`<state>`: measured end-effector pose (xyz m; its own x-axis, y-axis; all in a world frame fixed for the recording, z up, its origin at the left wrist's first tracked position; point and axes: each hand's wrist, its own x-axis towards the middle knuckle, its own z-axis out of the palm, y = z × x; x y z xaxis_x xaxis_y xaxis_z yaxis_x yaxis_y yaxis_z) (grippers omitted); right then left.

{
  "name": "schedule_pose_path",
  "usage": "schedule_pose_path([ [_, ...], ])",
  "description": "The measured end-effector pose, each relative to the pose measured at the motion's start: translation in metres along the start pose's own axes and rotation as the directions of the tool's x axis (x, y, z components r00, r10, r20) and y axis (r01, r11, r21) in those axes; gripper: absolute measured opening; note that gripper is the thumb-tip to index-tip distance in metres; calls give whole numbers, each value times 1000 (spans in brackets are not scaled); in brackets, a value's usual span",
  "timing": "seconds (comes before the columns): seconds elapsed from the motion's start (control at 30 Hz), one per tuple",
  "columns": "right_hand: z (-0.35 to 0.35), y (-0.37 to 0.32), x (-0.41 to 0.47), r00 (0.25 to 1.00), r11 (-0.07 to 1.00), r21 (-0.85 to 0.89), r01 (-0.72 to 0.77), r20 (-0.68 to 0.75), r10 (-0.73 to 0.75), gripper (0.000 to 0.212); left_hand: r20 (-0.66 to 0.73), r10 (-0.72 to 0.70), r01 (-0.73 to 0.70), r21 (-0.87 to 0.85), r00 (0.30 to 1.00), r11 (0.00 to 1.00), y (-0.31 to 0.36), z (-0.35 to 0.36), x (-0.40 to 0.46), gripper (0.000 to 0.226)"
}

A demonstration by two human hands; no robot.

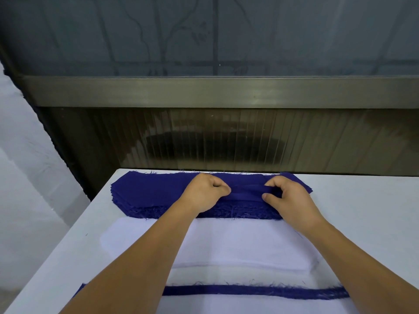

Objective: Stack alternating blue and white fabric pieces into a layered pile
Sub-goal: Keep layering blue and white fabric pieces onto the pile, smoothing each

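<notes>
Blue stack [147, 193] hugs table [362, 211] far edge, white pile [226, 243] just nearer. Left hand [204, 193], right hand [288, 198] both pinching top blue piece [246, 192], bare table either side.

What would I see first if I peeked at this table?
Two bare arms reach to the far side of the white table, where the left hand and right hand pinch up a fold of the top piece on a dark blue fabric stack. Nearer lies a white fabric pile, then a blue-and-white layered pile at the bottom.
</notes>
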<state>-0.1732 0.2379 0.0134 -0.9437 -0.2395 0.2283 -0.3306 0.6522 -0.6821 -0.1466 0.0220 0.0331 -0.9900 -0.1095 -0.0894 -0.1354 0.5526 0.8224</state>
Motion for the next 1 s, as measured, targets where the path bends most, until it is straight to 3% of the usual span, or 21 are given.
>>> schedule_pose_path([
  [0.17, -5, -2, 3, 998, 985, 170, -39, 64, 28, 9, -19, 37, -35, 84, 999, 996, 1, -1, 0, 17],
  [0.3, -8, -5, 7, 991, 994, 75, -83, 108, 75, 21, -73, 139, -117, 244, 988, 963, 0, 4, -3, 18],
  [0.4, -12, -3, 10, 983, 993, 25, -112, 149, 107, 27, -167, 276, -166, 480, 947, 862, -11, -2, -11, 13],
  [0.5, -16, 1, 11, 987, 995, -68, -74, 135, 83, 17, -276, 324, -87, 624, 905, 776, -33, -27, -18, 19],
  [0.67, -22, 6, 9, 994, 982, -184, -50, 88, 67, 14, -393, 177, 130, 640, 902, 757, -64, -85, -30, 22],
  [0.73, -25, -1, 6, 999, 969, -245, 14, -42, -25, 15, -411, 169, 155, 647, 896, 747, -66, -98, -39, 24],
  [0.83, -36, -16, -5, 903, 860, -474, 190, -259, -342, 19, -455, 324, 107, 699, 830, 707, -57, -107, -56, 25],
  [1.0, -67, -31, -42, 839, 821, -502, 272, -294, -458, 18, -574, 373, 54, 591, 729, 805, -43, -119, -98, 22],
])
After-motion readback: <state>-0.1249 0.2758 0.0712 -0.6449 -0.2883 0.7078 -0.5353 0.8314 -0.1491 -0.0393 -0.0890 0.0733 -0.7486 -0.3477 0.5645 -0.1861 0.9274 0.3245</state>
